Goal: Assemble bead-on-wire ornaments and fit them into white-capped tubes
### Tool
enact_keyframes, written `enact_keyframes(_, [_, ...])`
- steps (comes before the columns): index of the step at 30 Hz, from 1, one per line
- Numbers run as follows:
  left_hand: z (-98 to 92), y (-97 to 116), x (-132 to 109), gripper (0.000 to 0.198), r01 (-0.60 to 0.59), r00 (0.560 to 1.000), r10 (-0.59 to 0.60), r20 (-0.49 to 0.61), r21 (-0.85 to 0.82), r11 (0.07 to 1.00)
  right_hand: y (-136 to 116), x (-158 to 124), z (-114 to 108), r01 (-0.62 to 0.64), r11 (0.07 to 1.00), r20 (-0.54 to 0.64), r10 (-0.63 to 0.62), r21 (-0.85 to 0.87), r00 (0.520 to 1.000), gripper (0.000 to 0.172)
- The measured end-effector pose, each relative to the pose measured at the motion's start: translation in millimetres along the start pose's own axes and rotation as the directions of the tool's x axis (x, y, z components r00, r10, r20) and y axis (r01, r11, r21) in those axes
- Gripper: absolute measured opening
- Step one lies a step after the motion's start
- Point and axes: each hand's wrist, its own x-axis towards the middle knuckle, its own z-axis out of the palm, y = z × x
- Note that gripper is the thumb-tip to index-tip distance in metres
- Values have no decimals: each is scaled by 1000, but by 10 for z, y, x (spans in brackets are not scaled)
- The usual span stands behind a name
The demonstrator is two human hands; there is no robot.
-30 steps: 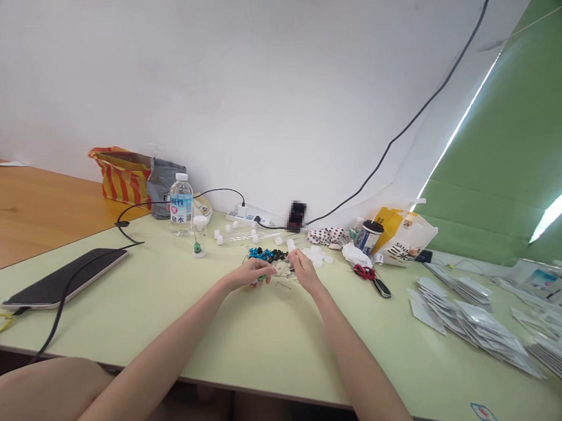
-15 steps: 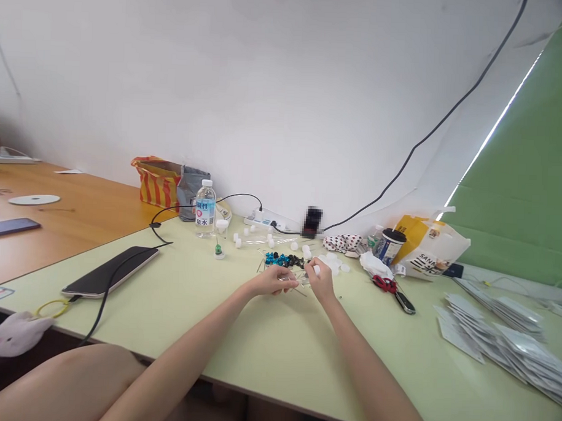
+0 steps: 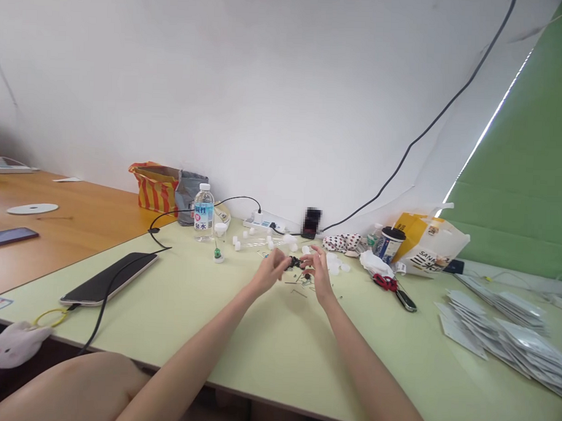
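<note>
Both hands are over the small parts at the middle of the green table point(image 3: 258, 345). My left hand point(image 3: 270, 271) is closed, fingertips pressed together beside the dark small pieces point(image 3: 296, 262); what it pinches, if anything, is too small to name. Across from it, my right hand point(image 3: 318, 272) has bent fingers spread apart over the same pieces, and whether it touches them is unclear. Thin metal pins point(image 3: 299, 292) lie just in front of the hands. Behind and beside them are several white caps point(image 3: 289, 239). A small clear vial with a green piece point(image 3: 218, 253) stands to the left.
A water bottle point(image 3: 204, 213), a striped bag point(image 3: 156, 189) and a black tablet-like device point(image 3: 110, 278) with a cable are on the left. On the right are red-handled scissors point(image 3: 385, 282), a dark cup point(image 3: 391, 245), a yellow and white bag point(image 3: 430, 243) and stacked flat packets point(image 3: 502, 335).
My left hand has risen slightly and moved left, off the pins. The fingers of my right hand have spread from a pinch. The blue pieces seen before are now mostly hidden by my left hand.
</note>
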Motion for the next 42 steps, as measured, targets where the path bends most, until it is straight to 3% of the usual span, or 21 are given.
enact_keyframes(2, [-111,-113,64,30,-28,968,30,-248,11,1000,62,20,-22,-22,999,-73,19,-35,997,46])
enact_keyframes(4, [-265,-265,109,31,9,902,11,-433,43,999,167,29,-67,-22,974,-118,-5,-227,993,45])
enact_keyframes(6, [-427,-428,131,33,75,821,-49,-568,22,997,286,31,-128,-2,881,-96,-50,-473,994,41])
enact_keyframes(9, [-616,-627,139,40,131,747,-77,-660,32,991,435,43,-234,-81,672,-112,-3,-736,994,33])
enact_keyframes(12, [-708,-711,128,54,113,704,-1,-710,110,987,530,74,-343,-188,486,-156,104,-854,982,28])
enact_keyframes(16, [-725,-647,84,67,28,654,217,-725,310,950,611,118,-475,-287,396,-228,190,-872,955,31])
enact_keyframes(19, [-705,-542,41,68,29,651,325,-686,451,892,655,130,-535,-329,376,-262,220,-866,940,35])
enact_keyframes(23, [-677,-462,8,61,108,656,378,-653,577,810,666,118,-533,-326,341,-258,230,-882,938,35])
enact_keyframes(28, [-664,-484,25,52,228,645,373,-667,635,738,596,124,-382,-288,301,-277,81,-909,958,33])
enact_keyframes(33, [-676,-500,31,52,283,659,351,-665,652,704,550,155,-122,-91,401,-63,83,-911,995,35])
enact_keyframes(39, [-623,-472,11,51,298,647,363,-671,661,689,510,191,209,92,453,153,100,-887,983,44])
enact_keyframes(42, [-510,-473,33,47,213,706,404,-582,718,662,490,201,394,162,439,226,97,-883,969,48])
